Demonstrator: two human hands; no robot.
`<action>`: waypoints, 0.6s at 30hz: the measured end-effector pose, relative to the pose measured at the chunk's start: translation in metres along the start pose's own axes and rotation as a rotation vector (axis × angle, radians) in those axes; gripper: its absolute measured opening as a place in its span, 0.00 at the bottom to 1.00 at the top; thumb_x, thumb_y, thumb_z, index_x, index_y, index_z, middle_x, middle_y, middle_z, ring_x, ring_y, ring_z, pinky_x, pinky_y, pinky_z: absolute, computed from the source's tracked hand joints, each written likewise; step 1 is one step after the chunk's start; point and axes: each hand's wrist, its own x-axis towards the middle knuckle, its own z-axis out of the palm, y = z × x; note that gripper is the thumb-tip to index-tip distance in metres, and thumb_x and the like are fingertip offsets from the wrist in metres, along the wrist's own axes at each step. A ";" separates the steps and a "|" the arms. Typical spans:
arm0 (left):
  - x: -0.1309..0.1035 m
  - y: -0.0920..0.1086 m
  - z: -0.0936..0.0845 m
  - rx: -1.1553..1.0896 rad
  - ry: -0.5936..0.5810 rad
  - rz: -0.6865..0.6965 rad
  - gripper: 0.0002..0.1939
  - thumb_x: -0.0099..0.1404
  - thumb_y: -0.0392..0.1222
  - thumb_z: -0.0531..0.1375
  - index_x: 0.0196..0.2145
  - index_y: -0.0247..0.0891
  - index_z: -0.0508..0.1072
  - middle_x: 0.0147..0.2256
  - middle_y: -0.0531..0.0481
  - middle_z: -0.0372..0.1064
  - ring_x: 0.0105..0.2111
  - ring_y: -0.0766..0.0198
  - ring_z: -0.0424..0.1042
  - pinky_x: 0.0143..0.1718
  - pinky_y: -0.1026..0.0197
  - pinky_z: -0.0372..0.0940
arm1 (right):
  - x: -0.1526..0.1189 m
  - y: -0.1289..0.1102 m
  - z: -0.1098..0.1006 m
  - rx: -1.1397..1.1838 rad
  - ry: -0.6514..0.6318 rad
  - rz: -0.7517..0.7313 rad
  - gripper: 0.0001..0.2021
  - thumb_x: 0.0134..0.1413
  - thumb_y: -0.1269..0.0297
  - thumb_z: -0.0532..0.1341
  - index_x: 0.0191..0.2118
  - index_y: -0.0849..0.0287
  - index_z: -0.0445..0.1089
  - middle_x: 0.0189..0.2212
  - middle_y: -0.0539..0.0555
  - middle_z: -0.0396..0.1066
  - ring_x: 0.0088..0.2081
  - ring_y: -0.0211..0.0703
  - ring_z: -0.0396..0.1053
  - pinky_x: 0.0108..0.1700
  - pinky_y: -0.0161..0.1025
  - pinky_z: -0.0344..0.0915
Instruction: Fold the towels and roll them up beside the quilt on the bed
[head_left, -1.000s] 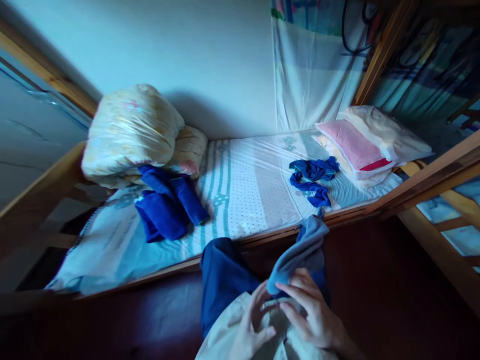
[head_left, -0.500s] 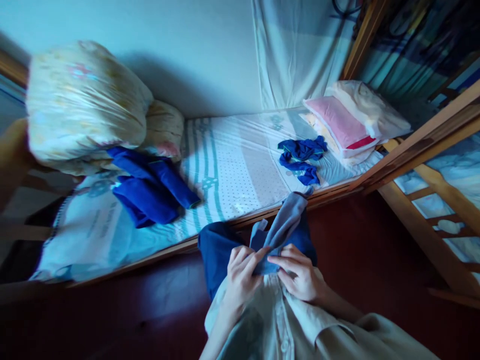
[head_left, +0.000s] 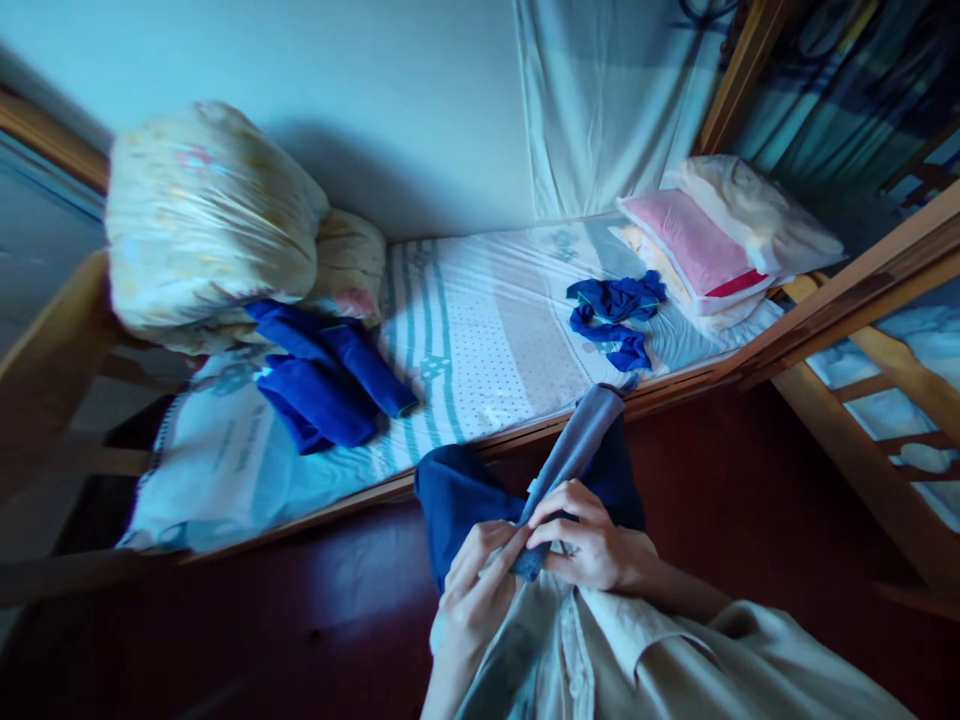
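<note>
A long, narrow grey-blue sock lies over my lap, its far end resting by my right knee. My left hand pinches the near end from the left. Close against it, my right hand grips the same end from the right, fingers curled over the cloth. A short stub of the sock shows below the fingers. Part of the fabric is hidden under both hands.
Ahead is a bed with a patterned sheet. On it lie folded blue clothing, a crumpled blue garment, a bulky quilt and a pink pillow. A wooden bed frame stands at right.
The sock's two layers, spread apart before, now lie together as one narrow strip. My right hand has shifted up and over toward my left. The view has turned slightly left.
</note>
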 end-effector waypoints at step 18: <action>-0.004 0.000 -0.034 0.214 0.428 0.014 0.06 0.65 0.29 0.63 0.31 0.37 0.77 0.26 0.53 0.74 0.24 0.67 0.74 0.25 0.65 0.69 | -0.033 0.109 0.025 -0.206 0.127 0.309 0.12 0.59 0.76 0.60 0.42 0.57 0.79 0.40 0.56 0.80 0.42 0.46 0.75 0.46 0.41 0.70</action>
